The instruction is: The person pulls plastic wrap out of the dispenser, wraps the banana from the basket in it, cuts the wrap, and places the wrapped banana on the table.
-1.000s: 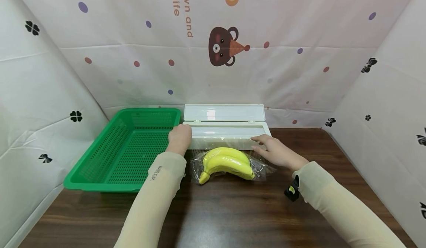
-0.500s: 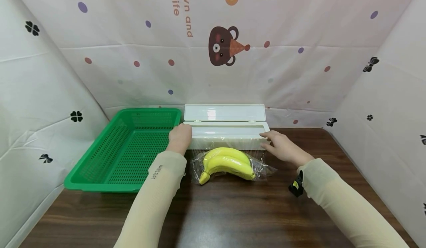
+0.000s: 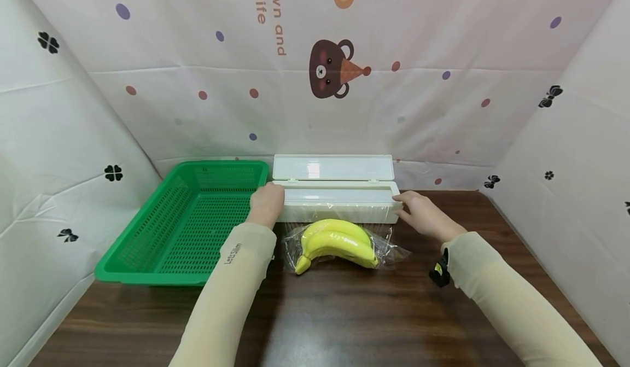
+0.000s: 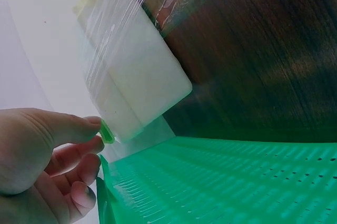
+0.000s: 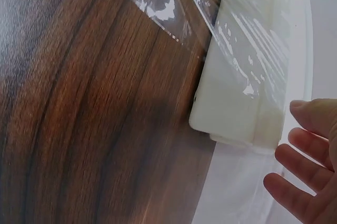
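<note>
A white cling film dispenser (image 3: 339, 213) lies at the back of the table with its lid (image 3: 332, 167) raised. My left hand (image 3: 267, 203) is at its left end, thumb and forefinger pinching a small green slider (image 4: 107, 132). At the other end my right hand (image 3: 424, 214) has its fingertips right at the box corner. Those fingers (image 5: 297, 163) are spread and loosely bent, with nothing between them. Clear cling film (image 5: 247, 50) runs from the box over a bunch of bananas (image 3: 339, 241) in front, whose stem end points left.
A green perforated basket (image 3: 143, 246) stands left of the dispenser, beside my left forearm. Patterned white sheets (image 3: 443, 126) wall in the back and sides. The dark wooden table (image 3: 344, 318) extends in front of the bananas.
My right hand has slid rightward along the dispenser's front to its right end. The left hand stays at the left end, and the bananas have not moved.
</note>
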Tool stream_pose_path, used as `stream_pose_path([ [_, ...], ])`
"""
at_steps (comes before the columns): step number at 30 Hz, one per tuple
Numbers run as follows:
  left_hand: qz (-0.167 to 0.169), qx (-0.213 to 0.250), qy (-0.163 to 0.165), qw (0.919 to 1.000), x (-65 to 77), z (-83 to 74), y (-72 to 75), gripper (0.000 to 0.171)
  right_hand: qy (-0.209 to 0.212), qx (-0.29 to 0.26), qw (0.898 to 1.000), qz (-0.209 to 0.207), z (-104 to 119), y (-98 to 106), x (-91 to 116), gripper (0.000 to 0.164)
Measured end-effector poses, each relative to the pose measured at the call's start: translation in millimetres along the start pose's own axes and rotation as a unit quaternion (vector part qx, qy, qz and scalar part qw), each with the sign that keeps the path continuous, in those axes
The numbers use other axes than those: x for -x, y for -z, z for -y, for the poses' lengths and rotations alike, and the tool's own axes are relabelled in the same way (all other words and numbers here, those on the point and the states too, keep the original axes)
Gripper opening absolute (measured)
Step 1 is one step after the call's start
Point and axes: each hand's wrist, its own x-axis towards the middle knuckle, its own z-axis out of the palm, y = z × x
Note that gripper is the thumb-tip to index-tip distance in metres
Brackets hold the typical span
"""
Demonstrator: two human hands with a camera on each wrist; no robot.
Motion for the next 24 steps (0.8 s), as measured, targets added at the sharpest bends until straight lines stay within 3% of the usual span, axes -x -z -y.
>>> stream_pose_path([
  [12,0.002,0.011,0.003,0.9999,-4.0,2.3,-0.5,0.022,0.013,0.026,1.000,-0.012,-8.1,-6.1,-5.5,0.036],
  [24,-0.002,0.006,0.000,1.0000,-8.5,3.4,-1.7,0.020,0.043,0.039,0.995,-0.075,-14.3,-10.7,-8.8,0.021],
])
